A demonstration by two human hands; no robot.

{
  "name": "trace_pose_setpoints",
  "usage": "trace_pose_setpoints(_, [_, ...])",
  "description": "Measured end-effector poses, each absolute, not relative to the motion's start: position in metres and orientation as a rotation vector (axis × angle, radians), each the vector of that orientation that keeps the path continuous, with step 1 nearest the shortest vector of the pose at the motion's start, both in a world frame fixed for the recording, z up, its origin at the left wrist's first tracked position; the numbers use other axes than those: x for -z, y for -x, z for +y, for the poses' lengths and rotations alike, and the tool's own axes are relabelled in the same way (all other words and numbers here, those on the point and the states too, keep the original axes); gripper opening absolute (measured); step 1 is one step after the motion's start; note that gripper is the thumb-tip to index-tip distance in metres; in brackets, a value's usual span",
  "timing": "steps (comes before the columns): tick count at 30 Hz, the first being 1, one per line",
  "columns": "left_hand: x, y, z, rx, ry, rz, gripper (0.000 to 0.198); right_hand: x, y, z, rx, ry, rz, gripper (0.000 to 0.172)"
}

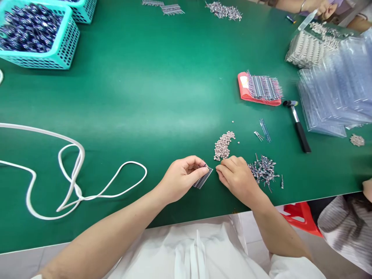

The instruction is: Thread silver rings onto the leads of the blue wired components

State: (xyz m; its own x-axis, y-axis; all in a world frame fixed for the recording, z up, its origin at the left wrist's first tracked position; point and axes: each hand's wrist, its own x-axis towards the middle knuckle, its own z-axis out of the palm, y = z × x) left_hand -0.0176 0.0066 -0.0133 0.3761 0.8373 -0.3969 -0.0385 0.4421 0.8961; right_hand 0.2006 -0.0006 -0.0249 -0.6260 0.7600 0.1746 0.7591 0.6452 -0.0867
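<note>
My left hand (186, 176) is closed on a small dark strip of wired parts (202, 179), held above the green table near its front edge. The thumb presses along the strip's upper edge. Just right of it, my right hand (237, 176) has thumb and fingertips pinched together; anything between them is too small to see. Beyond the right fingertips lies a heap of small pinkish round discs (223, 145). A loose pile of small parts with wire leads (264, 170) is beside the right hand, partly hidden by it.
A hammer (299, 128) lies right, near stacked clear plastic trays (328, 93). A red pad (260, 101) carries wired strips. White cord (84, 197) loops at left; a turquoise basket (62, 50) holds dark glossy pieces. Another person's hands (322, 8) are at the far right.
</note>
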Motion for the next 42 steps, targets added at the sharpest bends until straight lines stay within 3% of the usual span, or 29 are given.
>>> trace_pose_setpoints(13, [0.001, 0.016, -0.009, -0.771, -1.347, 0.902, 0.007, 0.009, -0.185, -0.014, -0.107, 1.221, -2.253, 0.012])
trace_pose_setpoints(30, [0.003, 0.013, -0.021, -0.934, -0.989, 0.722, 0.004, 0.004, -0.169, -0.023, -0.074, 1.294, -1.843, 0.015])
trace_pose_setpoints(42, [0.010, 0.011, -0.024, -1.051, -1.369, 0.740, 0.013, 0.007, -0.167, -0.025, -0.194, 1.240, -1.763, 0.019])
